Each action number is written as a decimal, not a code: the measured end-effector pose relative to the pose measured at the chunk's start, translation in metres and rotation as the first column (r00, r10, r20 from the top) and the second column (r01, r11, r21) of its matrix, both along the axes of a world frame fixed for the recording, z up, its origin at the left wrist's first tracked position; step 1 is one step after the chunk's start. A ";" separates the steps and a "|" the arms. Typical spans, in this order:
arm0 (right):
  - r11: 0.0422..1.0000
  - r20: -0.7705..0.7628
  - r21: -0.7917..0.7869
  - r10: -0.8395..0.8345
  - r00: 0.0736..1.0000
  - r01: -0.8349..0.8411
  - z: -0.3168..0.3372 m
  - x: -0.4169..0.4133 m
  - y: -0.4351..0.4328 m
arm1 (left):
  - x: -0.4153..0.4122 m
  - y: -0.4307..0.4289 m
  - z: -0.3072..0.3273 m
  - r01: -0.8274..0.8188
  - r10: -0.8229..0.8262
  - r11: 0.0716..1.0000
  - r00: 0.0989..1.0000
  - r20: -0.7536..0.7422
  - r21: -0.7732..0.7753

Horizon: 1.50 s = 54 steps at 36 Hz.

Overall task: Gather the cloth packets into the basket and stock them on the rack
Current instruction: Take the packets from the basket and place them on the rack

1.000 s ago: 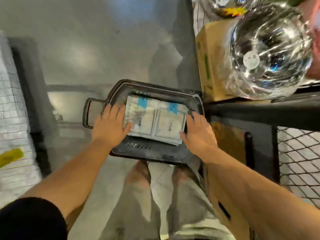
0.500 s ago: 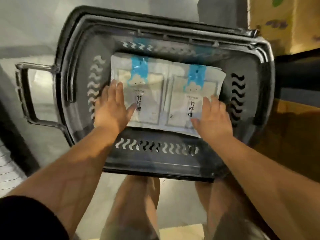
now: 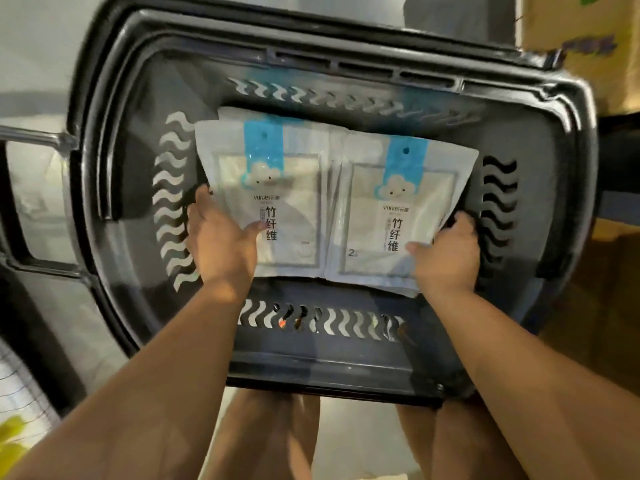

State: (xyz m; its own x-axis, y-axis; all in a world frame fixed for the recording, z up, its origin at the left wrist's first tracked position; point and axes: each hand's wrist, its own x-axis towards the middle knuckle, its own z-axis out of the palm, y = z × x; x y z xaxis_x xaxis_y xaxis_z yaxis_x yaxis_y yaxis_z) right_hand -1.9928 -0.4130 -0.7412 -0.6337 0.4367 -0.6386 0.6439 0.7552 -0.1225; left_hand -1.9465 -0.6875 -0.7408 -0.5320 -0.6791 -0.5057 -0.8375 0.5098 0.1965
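Note:
A black plastic basket (image 3: 346,355) with wavy slots in its walls fills the view, seen from above. Inside lie stacked white cloth packets with blue header strips and a cloud picture, side by side: a left stack (image 3: 287,199) and a right stack (image 3: 398,216). My left hand (image 3: 221,244) grips the left stack's outer edge, thumb on top and fingers under it. My right hand (image 3: 446,254) grips the right stack's outer edge the same way. How many packets each stack holds is hidden.
The basket's handle (image 3: 20,202) sticks out to the left. A cardboard box (image 3: 575,39) stands at the upper right, with brown cardboard (image 3: 602,306) below it on the right. A wire mesh (image 3: 20,393) shows at the lower left. My legs are under the basket.
The camera has come much closer over the basket. Both hands slid from resting flat on the packets to their outer edges, and the fingers now curl under the stacks.

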 end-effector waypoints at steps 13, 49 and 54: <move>0.923 -0.068 -0.377 0.057 0.996 -0.079 0.126 0.011 0.010 | 0.021 0.006 0.106 0.061 -0.055 0.984 0.998 -0.037 0.166; 0.753 -0.672 -0.643 -0.468 0.574 -0.139 0.739 -0.048 0.080 | -0.140 0.104 0.736 0.419 -0.077 0.897 0.466 -0.881 0.143; 0.752 -0.711 -0.653 -0.570 0.412 -0.088 0.783 -0.036 0.115 | -0.168 0.151 0.779 0.543 -0.116 0.832 0.370 -0.922 0.113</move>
